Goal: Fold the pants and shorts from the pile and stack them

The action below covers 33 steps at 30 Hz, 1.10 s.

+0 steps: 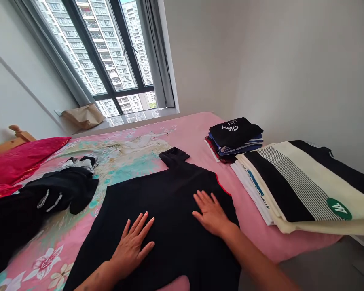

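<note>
A black T-shirt (170,194) lies spread flat on the pink flowered bed sheet (63,250), one sleeve pointing toward the window and a thin red trim showing at its right edge. My left hand (133,244) rests palm down on the shirt's lower middle, fingers apart. Flat on the shirt's right side lies my right hand (210,214), fingers also spread. Neither hand holds anything.
A heap of dark clothes (48,198) sits to the left, with red pillows (21,157) behind it. At the right are a small folded stack topped by a black shirt (235,133) and a cream-and-black striped folded pile (303,186). A brown paper bag (83,115) rests on the window sill.
</note>
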### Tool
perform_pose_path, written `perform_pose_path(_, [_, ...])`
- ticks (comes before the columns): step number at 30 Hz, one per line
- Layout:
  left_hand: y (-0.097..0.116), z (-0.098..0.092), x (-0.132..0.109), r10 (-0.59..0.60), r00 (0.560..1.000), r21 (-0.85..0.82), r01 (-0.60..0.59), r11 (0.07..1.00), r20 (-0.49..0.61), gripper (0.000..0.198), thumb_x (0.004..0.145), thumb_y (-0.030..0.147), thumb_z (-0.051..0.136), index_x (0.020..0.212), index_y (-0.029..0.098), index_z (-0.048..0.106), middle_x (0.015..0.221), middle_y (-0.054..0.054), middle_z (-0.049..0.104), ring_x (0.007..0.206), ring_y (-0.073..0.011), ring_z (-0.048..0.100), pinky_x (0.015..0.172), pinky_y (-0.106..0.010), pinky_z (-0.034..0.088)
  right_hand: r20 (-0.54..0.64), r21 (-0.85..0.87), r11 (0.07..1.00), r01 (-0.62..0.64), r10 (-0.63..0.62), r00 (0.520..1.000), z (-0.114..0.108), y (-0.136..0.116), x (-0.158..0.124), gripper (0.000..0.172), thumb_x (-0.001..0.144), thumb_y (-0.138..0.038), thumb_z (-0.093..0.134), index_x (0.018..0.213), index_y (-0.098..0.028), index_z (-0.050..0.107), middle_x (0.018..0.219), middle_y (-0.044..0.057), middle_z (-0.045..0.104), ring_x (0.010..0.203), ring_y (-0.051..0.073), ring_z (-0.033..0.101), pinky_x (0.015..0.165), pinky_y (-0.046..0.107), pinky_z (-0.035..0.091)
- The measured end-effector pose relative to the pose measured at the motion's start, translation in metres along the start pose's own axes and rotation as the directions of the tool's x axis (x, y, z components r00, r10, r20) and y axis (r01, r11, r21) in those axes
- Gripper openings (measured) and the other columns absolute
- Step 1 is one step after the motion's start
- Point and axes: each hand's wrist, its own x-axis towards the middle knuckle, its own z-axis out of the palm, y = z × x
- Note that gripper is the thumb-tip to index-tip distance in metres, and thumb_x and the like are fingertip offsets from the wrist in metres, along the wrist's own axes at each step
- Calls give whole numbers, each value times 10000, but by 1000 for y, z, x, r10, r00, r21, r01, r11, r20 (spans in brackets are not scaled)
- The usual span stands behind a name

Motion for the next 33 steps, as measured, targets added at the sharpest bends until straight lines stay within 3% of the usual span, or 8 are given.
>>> perform_pose_path(4, [-11, 11, -31, -46, 998, 25, 47, 999, -30, 632, 900, 518, 372, 1455, 365, 112, 1534, -28, 207, 1397, -280, 224, 1105, -587, 166, -40, -228, 857, -462, 466, 884, -10, 65, -4, 706, 914, -499, 281, 1450, -44, 220, 1517, 140, 199, 1406, 288, 144, 1126, 557, 46])
perform_pose_path(7, [-9, 14, -34, -56, 996, 0, 56, 998, -71, 645, 891, 520, 391, 1455, 364, 118, 1532, -28, 219, 1395, -277, 231, 1121, -565, 131, -128, -270, 831, -486, 469, 874, -29, 55, -3, 665, 921, -450, 280, 1440, -36, 253, 1506, 153, 231, 1405, 294, 143, 1124, 553, 57])
perform_pose_path(12, [-7, 12, -34, -66, 996, -53, 63, 997, -64, 635, 897, 526, 375, 1454, 362, 119, 1536, -38, 208, 1396, -280, 228, 1112, -585, 122, -104, -92, 994, 60, -69, 992, -16, -62, 19, 557, 948, -409, 235, 1433, -148, 320, 1515, 54, 246, 1413, 206, 144, 1152, 414, 134])
perform_pose_path(16, [-8, 10, -37, -62, 995, -76, 56, 996, -74, 631, 896, 520, 386, 1453, 364, 134, 1530, -41, 226, 1392, -283, 242, 1109, -585, 139, 26, 65, 901, 430, -432, 901, 25, -125, 38, 534, 955, -441, 249, 1415, -190, 351, 1490, 49, 310, 1406, 187, 173, 1154, 427, 111])
perform_pose_path(20, [-8, 9, -38, -67, 996, -105, 60, 993, -63, 633, 895, 523, 389, 1453, 369, 132, 1528, -44, 233, 1392, -291, 239, 1105, -599, 135, 127, 18, 970, 243, -244, 961, 38, -81, 62, 531, 913, -485, 364, 1410, -297, 350, 1496, -33, 294, 1403, 131, 173, 1160, 350, 62])
perform_pose_path(26, [-10, 10, -39, -79, 995, -148, 70, 987, -57, 633, 899, 525, 376, 1454, 368, 113, 1534, -41, 205, 1396, -295, 224, 1106, -610, 118, -91, -103, 939, -329, 320, 943, -15, 37, 81, 582, 939, -389, 250, 1398, -44, 346, 1470, 230, 274, 1388, 320, 189, 1082, 586, 49])
perform_pose_path(29, [-10, 12, -38, -85, 995, -150, 75, 986, -58, 627, 898, 535, 367, 1452, 377, 117, 1533, -34, 208, 1395, -296, 226, 1103, -621, 118, -205, -121, 927, -356, 328, 922, -24, 30, 81, 615, 954, -377, 134, 1396, 14, 305, 1461, 275, 248, 1398, 340, 116, 1067, 597, 22])
perform_pose_path(33, [-11, 15, -37, -85, 995, -138, 76, 987, -56, 629, 898, 537, 362, 1452, 383, 107, 1535, -27, 195, 1396, -289, 223, 1104, -614, 143, -74, -152, 984, -90, 80, 994, 3, -13, 91, 533, 943, -428, 266, 1407, -186, 368, 1484, 55, 324, 1399, 174, 178, 1138, 334, 99])
